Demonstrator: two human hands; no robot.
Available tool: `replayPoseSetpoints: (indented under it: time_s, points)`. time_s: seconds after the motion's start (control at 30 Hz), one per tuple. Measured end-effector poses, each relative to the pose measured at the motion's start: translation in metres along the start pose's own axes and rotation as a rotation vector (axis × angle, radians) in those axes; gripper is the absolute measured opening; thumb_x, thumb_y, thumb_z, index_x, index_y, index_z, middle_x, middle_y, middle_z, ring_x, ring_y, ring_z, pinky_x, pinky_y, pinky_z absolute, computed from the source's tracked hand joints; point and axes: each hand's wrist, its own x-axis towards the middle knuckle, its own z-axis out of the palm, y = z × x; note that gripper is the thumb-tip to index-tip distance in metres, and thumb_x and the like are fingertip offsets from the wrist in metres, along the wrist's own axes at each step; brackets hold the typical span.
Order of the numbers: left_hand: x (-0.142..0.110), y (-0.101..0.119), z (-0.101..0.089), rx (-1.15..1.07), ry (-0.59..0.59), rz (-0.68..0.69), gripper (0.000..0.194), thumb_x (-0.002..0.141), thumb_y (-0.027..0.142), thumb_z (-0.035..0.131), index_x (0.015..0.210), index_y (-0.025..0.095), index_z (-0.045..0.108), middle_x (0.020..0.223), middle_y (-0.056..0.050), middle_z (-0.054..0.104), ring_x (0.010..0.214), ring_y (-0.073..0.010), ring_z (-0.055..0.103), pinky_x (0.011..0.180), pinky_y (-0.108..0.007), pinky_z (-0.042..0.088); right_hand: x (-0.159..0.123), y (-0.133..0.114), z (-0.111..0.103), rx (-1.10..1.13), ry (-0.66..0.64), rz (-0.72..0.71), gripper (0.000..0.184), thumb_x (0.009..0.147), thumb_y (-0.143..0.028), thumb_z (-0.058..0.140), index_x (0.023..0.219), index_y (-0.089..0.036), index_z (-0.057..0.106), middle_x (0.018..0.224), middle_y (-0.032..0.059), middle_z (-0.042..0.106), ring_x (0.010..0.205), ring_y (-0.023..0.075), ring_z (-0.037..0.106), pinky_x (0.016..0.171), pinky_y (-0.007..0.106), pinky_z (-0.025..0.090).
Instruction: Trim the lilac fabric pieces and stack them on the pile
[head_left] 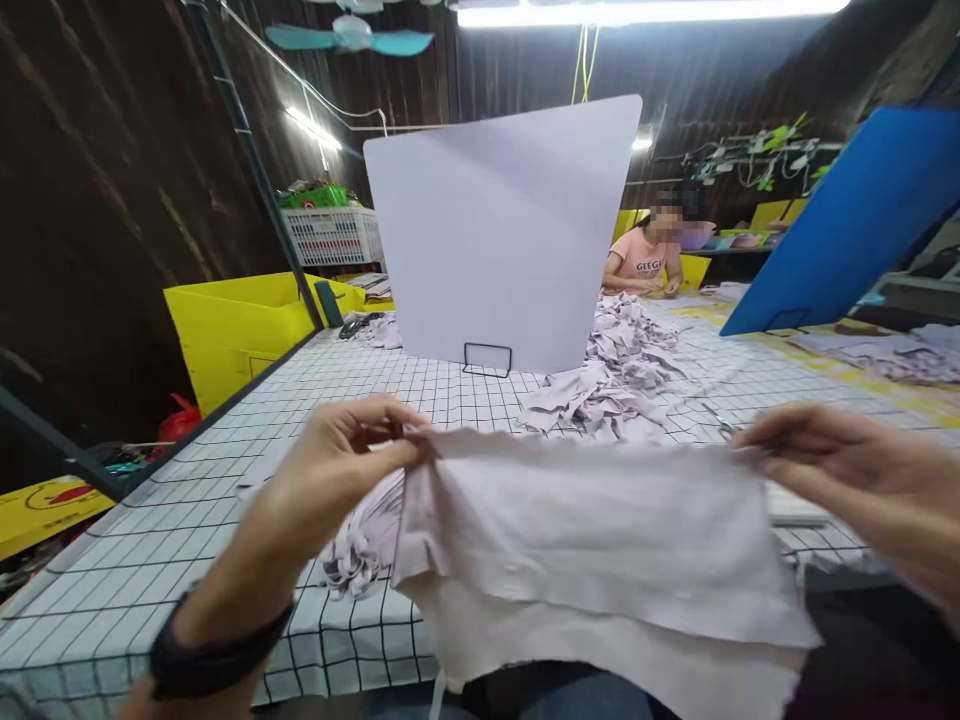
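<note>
Left hand: your left hand [341, 465] pinches the upper left corner of the cloth between thumb and fingers; a black wristband [221, 645] circles that wrist.
Right hand: your right hand [847, 475] grips the upper right corner, thumb below, fingers above.
Pale mauve cloth: the cloth [600, 530] spans the gap between your hands, top edge drawn nearly straight, lower layers hanging loose past the near table edge, above your lap.
Tablecloth: the black-and-white checked tablecloth [202, 510] covers the table before you.
Strip bundle: a bundle of thin fabric strips [352, 560] lies near the table edge, partly behind the cloth's left side.
Metal tool: a slim metal tool [716, 418] shows just beyond your right fingertips; you cannot tell its kind.
Fabric heap: a heap of similar pieces [626, 360] lies beyond the cloth, right of the white board [502, 230], which stands in a black wire holder [487, 372].
Far side: a co-worker in a pink T-shirt [634, 250] sits left of a tilted blue board [855, 225].
</note>
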Motion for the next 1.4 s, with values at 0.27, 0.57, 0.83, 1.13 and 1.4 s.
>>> replayPoseSetpoints:
  time_s: [0.27,0.57,0.83,1.13,1.4]
  points:
    - [0.043,-0.153,0.07,0.471,-0.045,-0.41,0.013,0.07,0.009,0.059,0.073,0.018,0.068,0.072,-0.002,0.07,0.074,-0.019,0.067,0.065,-0.026,0.051,0.033,0.096,0.143,-0.092,-0.246,0.08,0.015,0.074,-0.026,0.052,0.084,-0.022,0.063,0.074,0.005,0.071,0.068,0.023,0.069,0.064,0.035,0.056]
    - [0.039,-0.181,0.102,0.658,-0.155,-0.196,0.039,0.083,0.008,0.058,0.119,0.018,0.063,0.122,-0.012,0.067,0.119,-0.0295,0.06,0.104,-0.046,0.049,0.021,0.12,0.164,-0.278,-0.146,-0.071,0.026,0.085,-0.023,0.049,0.102,-0.025,0.069,0.117,0.0109,0.069,0.116,0.031,0.062,0.097,0.049,0.049]
    - [0.016,-0.153,0.178,0.669,-0.727,0.294,0.04,0.103,0.026,0.045,0.142,0.019,0.05,0.161,-0.012,0.04,0.151,-0.0301,0.034,0.124,-0.054,0.029,-0.031,0.107,0.115,-0.343,-0.038,-0.021,0.035,0.094,-0.049,0.055,0.115,-0.026,0.071,0.128,0.0131,0.068,0.118,0.0357,0.062,0.093,0.052,0.052]
    - [0.023,-0.163,0.199,0.67,-0.888,0.231,0.06,0.107,0.054,0.026,0.159,0.026,0.029,0.169,-0.01,0.016,0.157,-0.0273,0.012,0.126,-0.06,0.013,-0.059,0.107,0.119,-0.343,-0.14,-0.02,0.045,0.103,-0.046,0.04,0.128,-0.025,0.07,0.139,0.0105,0.067,0.135,0.0323,0.055,0.109,0.055,0.044]
    - [0.014,-0.178,0.138,0.785,-0.784,0.255,0.065,0.101,0.067,0.03,0.16,0.04,0.021,0.17,-0.001,0.012,0.157,-0.0307,0.01,0.124,-0.067,0.005,-0.061,0.095,0.14,-0.477,-0.345,-0.064,0.049,0.103,-0.052,0.041,0.146,-0.031,0.055,0.156,0.0082,0.049,0.149,0.0359,0.036,0.113,0.071,0.028]
